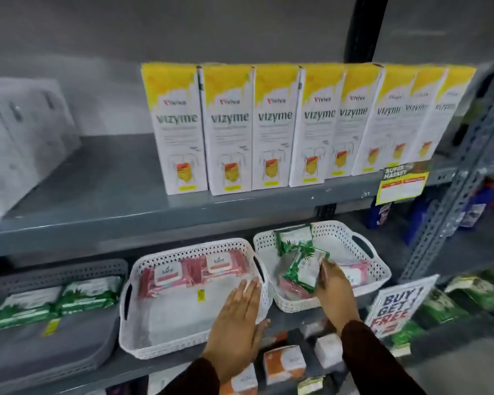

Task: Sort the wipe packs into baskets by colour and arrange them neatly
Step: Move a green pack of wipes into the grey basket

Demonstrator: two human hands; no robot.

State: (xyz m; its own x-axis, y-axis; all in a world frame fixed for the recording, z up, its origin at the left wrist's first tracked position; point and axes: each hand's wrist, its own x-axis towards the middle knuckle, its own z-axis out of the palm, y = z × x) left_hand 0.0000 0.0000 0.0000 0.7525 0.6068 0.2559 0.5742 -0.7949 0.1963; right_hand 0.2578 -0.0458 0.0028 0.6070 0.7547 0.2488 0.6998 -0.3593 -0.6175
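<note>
Three baskets stand side by side on the lower shelf (160, 363).

1. Right hand (335, 283): reaches into the right white basket (379, 269). Its fingers (327, 266) close on a green wipe pack (305, 269), which is tilted and raised above the basket contents. A second green wipe pack (292, 235) leans against the rear wall of this basket, beyond the fingertips. Pink wipe packs (354, 273) lie low in the same basket, beneath and just beside the fingers.

2. Left hand (238, 326): rests flat, palm down, on the right front corner of the middle white basket (143, 334). Its fingers (250, 292) are extended and close together and hold nothing. Two pink packs (194, 270) lie side by side along the rear of this basket, just beyond the fingertips. The basket floor between the packs and the front rim is bare apart from a small yellow label.

3. Grey basket (55, 349): stands well to the left of both hands. Two green packs (60, 297) lie side by side at its rear.

The upper shelf carries a row of upright Vizyme boxes (228, 129).
</note>
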